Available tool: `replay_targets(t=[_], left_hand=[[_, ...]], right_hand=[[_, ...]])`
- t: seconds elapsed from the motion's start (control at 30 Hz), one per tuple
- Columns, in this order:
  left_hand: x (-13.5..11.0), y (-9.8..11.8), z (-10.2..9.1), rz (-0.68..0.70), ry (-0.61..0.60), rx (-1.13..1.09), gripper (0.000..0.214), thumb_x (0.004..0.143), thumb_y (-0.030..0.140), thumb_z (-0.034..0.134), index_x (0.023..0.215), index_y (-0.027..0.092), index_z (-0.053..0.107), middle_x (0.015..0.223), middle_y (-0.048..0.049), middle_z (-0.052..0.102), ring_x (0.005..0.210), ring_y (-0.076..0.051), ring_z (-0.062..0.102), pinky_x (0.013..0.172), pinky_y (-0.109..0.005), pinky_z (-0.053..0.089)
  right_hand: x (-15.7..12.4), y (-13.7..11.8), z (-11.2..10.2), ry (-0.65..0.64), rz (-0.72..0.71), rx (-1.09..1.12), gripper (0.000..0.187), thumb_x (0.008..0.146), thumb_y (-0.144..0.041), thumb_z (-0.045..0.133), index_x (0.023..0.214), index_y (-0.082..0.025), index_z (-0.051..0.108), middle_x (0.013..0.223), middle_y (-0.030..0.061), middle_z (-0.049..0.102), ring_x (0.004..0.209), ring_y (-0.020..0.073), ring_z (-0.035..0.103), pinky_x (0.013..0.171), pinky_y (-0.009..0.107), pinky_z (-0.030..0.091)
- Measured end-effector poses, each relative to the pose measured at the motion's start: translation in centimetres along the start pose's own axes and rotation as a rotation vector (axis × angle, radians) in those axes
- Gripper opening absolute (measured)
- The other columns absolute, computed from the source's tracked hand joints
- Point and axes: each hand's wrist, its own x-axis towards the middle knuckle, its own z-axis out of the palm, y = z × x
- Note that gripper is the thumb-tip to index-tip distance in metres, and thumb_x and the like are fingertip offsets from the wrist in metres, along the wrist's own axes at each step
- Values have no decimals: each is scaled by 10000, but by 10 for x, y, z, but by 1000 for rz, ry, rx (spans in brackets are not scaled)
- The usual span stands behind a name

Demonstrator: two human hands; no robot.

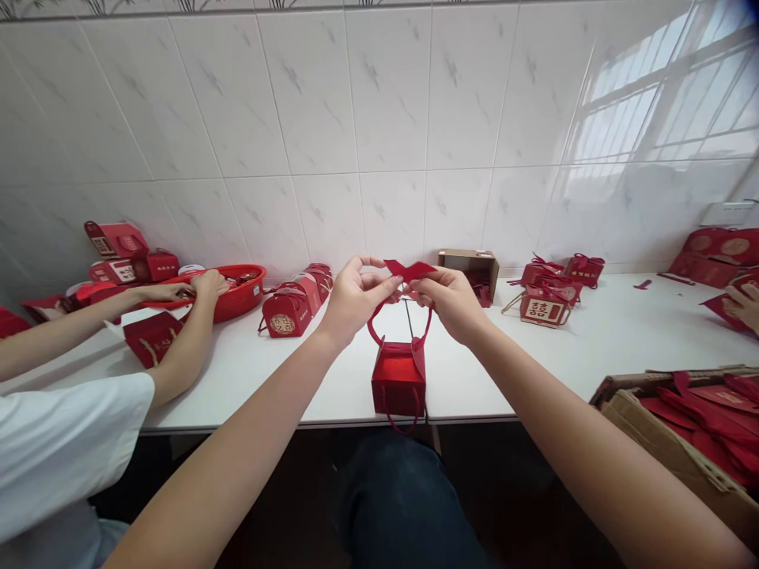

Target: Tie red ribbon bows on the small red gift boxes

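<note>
Head view: right there before me, the left hand (359, 294) and right hand (451, 299) both pinch a small red piece (409, 270), above the red box (398, 387) standing at the near edge of the white table (462, 387).

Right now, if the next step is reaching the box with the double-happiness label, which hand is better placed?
Probably the right hand: it is nearer that labelled box; the left hand is farther. Both pinch the red piece, so the right should likely release first.
</note>
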Motion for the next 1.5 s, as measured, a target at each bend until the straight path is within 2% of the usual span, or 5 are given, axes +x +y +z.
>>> replay_targets(t=[0.33,0.73,1.03,1.2,1.5], left_hand=[[-9,-9,-14,-232,-149,-139,253,706,116,658,924,141,533,609,-8,640,582,-149,609,639,-283,443],[-10,-13,-30,-351,-219,-269,204,749,118,593,952,124,565,716,-68,670,668,-175,645,704,-318,487],[-29,-19,-35,135,71,250,261,668,109,698,909,208,702,699,4,645,630,-120,523,703,-198,388],[-28,-30,-73,127,257,269,217,593,40,724,705,223,692,568,37,500,589,-128,424,625,-173,355],[-62,-84,-143,-21,207,606,286,579,-41,604,681,224,638,533,47,417,531,-131,371,595,-202,353]], right_hand=[[-16,16,-5,-214,-131,-100,223,798,-405,606,865,-218,707,734,0,659,661,110,571,636,254,456],[-23,25,-12,-211,-756,-1012,269,897,-188,481,991,-312,700,954,16,713,943,202,563,851,377,384],[-39,57,-9,148,-506,-633,214,854,-293,556,1008,-326,701,964,22,698,904,197,601,832,359,451],[-56,66,-42,376,-231,-588,207,798,-396,596,845,-242,727,800,33,709,779,207,630,749,338,465],[-98,99,-126,434,201,-907,374,725,-517,547,796,-183,699,739,86,708,742,263,643,702,375,459]])
